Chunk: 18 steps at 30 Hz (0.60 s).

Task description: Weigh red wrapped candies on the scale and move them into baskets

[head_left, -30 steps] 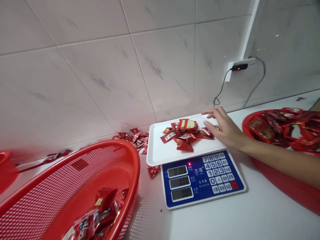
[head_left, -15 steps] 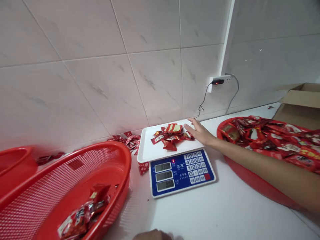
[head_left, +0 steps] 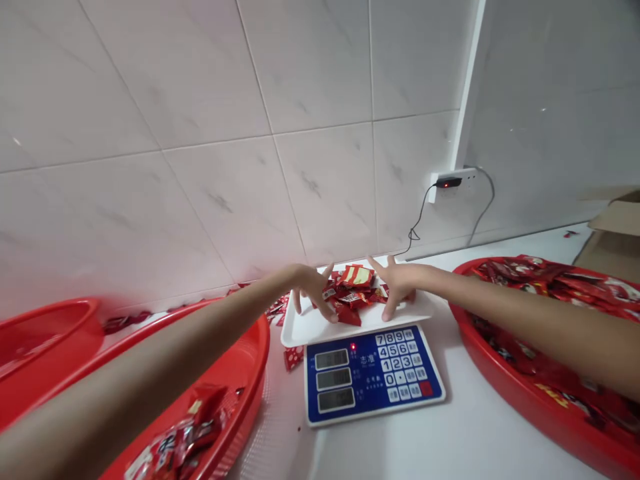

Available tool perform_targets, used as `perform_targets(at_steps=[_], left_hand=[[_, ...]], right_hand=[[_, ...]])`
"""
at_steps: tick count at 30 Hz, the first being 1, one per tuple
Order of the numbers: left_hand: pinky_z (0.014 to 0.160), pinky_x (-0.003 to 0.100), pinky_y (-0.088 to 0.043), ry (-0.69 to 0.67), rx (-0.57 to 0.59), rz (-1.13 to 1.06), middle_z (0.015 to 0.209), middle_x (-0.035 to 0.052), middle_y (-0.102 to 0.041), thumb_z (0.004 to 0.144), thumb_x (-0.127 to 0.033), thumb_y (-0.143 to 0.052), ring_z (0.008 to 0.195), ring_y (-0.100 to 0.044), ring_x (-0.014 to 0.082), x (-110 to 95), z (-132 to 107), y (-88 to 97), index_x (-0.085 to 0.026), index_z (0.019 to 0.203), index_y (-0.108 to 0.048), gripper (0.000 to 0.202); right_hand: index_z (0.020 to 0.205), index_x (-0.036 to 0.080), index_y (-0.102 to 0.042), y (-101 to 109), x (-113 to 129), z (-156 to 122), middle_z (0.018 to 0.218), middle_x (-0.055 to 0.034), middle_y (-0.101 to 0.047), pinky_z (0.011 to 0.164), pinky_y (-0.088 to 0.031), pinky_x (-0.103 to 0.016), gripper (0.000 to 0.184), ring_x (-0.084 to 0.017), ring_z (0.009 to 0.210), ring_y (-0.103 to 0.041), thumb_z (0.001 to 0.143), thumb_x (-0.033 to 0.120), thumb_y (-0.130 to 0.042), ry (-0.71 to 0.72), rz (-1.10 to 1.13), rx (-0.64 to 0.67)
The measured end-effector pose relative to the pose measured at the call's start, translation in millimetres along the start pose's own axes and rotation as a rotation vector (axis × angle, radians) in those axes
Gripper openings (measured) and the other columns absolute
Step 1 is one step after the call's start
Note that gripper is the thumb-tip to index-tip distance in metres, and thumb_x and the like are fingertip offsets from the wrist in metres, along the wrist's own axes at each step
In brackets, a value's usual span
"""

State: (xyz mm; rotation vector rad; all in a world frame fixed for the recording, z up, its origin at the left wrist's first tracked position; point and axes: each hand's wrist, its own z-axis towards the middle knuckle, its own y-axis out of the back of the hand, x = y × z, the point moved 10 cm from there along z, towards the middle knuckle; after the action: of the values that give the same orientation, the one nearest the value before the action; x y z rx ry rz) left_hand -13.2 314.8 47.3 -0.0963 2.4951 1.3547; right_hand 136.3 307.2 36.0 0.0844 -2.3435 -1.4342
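A pile of small red-wrapped snack packets (head_left: pixel 356 297) lies on the white tray (head_left: pixel 305 328) of a digital weighing scale (head_left: pixel 374 375). My left hand (head_left: pixel 314 291) is at the pile's left side, its fingers spread and pointing down around the packets. On the opposite side, my right hand (head_left: pixel 396 283) has its thumb and fingers apart beside the pile. Neither hand has closed on a packet. The scale's blue panel carries three small displays, whose digits are too blurred to read, and a lit red light.
A red basket (head_left: pixel 257 373) with a few packets stands at left, partly behind my left arm. Another red basket (head_left: pixel 75 313) is farther left. At right a red basin (head_left: pixel 500 380) is heaped with packets. Loose packets (head_left: pixel 293 358) lie by the wall. A cardboard box (head_left: pixel 613 230) sits far right.
My left hand has come up from the bottom edge to the left of the pile. My right hand has turned fingers-down beside the pile. The view has shifted slightly.
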Motion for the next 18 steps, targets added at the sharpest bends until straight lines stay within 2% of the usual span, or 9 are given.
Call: perform_targets(at_steps=[2, 3, 5, 7, 8, 10, 12, 15, 18], left_hand=[[0.065, 0.043, -0.065, 0.076, 0.138, -0.016, 0.154, 0.0361, -0.025, 0.025, -0.031, -0.101, 0.112, -0.061, 0.0477, 1, 20, -15.6, -0.023, 0.157, 0.009, 0.172], [0.067, 0.042, -0.065, 0.096, 0.187, -0.020, 0.153, 0.0349, -0.027, 0.033, -0.030, -0.101, 0.110, -0.064, 0.0428, 0, 26, -21.6, -0.024, 0.157, 0.008, 0.165], [0.073, 0.039, -0.064, 0.100, 0.253, -0.016, 0.148, 0.0274, -0.041, 0.061, -0.027, -0.094, 0.103, -0.068, 0.0320, -4, 33, -28.9, -0.022, 0.157, -0.009, 0.128], [0.077, 0.038, -0.063, 0.091, 0.292, -0.008, 0.133, 0.0170, -0.057, 0.082, -0.022, -0.080, 0.098, -0.069, 0.0254, -10, 37, -32.4, -0.018, 0.147, -0.037, 0.078], [0.077, 0.038, -0.063, 0.082, 0.303, -0.010, 0.126, 0.0132, -0.061, 0.087, -0.021, -0.074, 0.097, -0.069, 0.0237, -12, 38, -33.4, -0.017, 0.139, -0.048, 0.058], [0.077, 0.037, -0.062, 0.051, 0.305, -0.041, 0.118, 0.0096, -0.064, 0.091, -0.020, -0.070, 0.096, -0.068, 0.0221, -17, 37, -35.2, -0.015, 0.126, -0.057, 0.038], [0.078, 0.037, -0.062, 0.014, 0.282, -0.097, 0.119, 0.0091, -0.063, 0.092, -0.020, -0.068, 0.096, -0.067, 0.0213, -20, 34, -36.2, -0.015, 0.125, -0.058, 0.034], [0.079, 0.037, -0.061, -0.019, 0.219, -0.172, 0.124, 0.0101, -0.061, 0.093, -0.020, -0.067, 0.097, -0.067, 0.0215, -18, 27, -34.9, -0.017, 0.131, -0.053, 0.041], [0.079, 0.038, -0.061, -0.031, 0.197, -0.202, 0.128, 0.0109, -0.058, 0.093, -0.020, -0.067, 0.098, -0.067, 0.0222, -17, 24, -32.2, -0.018, 0.134, -0.050, 0.044]], right_hand=[[0.159, 0.028, -0.001, -7, 5, 12, 0.157, -0.0346, -0.019, 0.059, -0.060, -0.040, 0.170, -0.028, 0.079, -0.072, 0.019, 0.057, -0.092, -0.044, -0.010, 0.079], [0.159, 0.028, 0.002, -9, 7, 19, 0.155, -0.0336, -0.025, 0.058, -0.060, -0.039, 0.173, -0.029, 0.080, -0.072, 0.018, 0.056, -0.093, -0.064, -0.011, 0.104], [0.160, 0.025, -0.004, -12, 12, 30, 0.147, -0.0300, -0.041, 0.059, -0.061, -0.040, 0.171, -0.031, 0.084, -0.072, 0.017, 0.049, -0.094, -0.088, 0.010, 0.124], [0.157, 0.021, -0.022, -12, 17, 36, 0.137, -0.0264, -0.052, 0.059, -0.061, -0.042, 0.160, -0.034, 0.085, -0.071, 0.017, 0.043, -0.096, -0.089, 0.057, 0.111], [0.154, 0.020, -0.030, -12, 20, 37, 0.134, -0.0249, -0.054, 0.059, -0.061, -0.042, 0.153, -0.034, 0.085, -0.071, 0.018, 0.040, -0.096, -0.087, 0.080, 0.104], [0.149, 0.021, -0.039, -13, 24, 35, 0.135, -0.0226, -0.053, 0.057, -0.061, -0.041, 0.141, -0.033, 0.086, -0.071, 0.021, 0.039, -0.097, -0.066, 0.121, 0.080], [0.146, 0.023, -0.041, -14, 25, 31, 0.144, -0.0217, -0.043, 0.057, -0.061, -0.038, 0.130, -0.030, 0.089, -0.070, 0.029, 0.043, -0.096, -0.035, 0.147, 0.038], [0.141, 0.022, -0.042, -11, 25, 25, 0.150, -0.0210, -0.031, 0.060, -0.062, -0.036, 0.115, -0.029, 0.097, -0.068, 0.041, 0.050, -0.092, 0.018, 0.171, -0.043], [0.139, 0.022, -0.044, -7, 25, 25, 0.152, -0.0201, -0.030, 0.064, -0.063, -0.035, 0.114, -0.031, 0.103, -0.066, 0.038, 0.046, -0.093, 0.066, 0.196, -0.085]])
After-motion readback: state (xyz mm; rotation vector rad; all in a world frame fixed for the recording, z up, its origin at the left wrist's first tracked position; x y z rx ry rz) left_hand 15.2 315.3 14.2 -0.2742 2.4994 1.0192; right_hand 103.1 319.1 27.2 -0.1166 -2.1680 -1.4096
